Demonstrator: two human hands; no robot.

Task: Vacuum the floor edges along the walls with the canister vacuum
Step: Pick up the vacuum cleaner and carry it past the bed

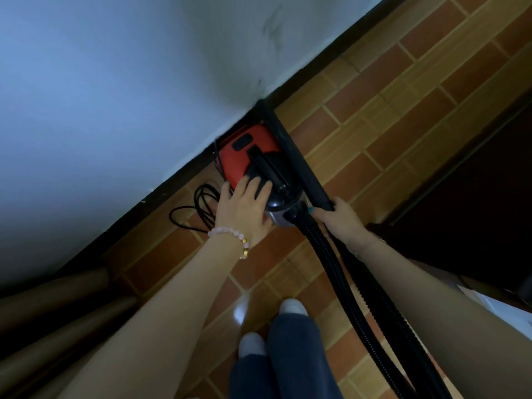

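At twelve o'clock against the wall (115, 96), the rounded red-and-black plastic vacuum (244, 156) sits on glossy tiled floor (374, 125), left hand (244, 205) spread flat on it, right hand (342, 220) clamped round its black wand (302, 159).

Red and black on terracotta.
The canister vacuum (244, 156) is bright red with a black handle (267, 168); its wand (290, 148), ribbed hose (345, 283) toward five o'clock and cord (198, 208) at nine o'clock are black. The wall (115, 96) at ten o'clock is pale blue-white, smudged grey, above a black skirting (172, 188). Floor tiles (388, 96) at two o'clock alternate terracotta and ochre like brickwork. The bracelet (227, 233) is pale pink with gold; trousers (288, 355) at six o'clock, dark blue.
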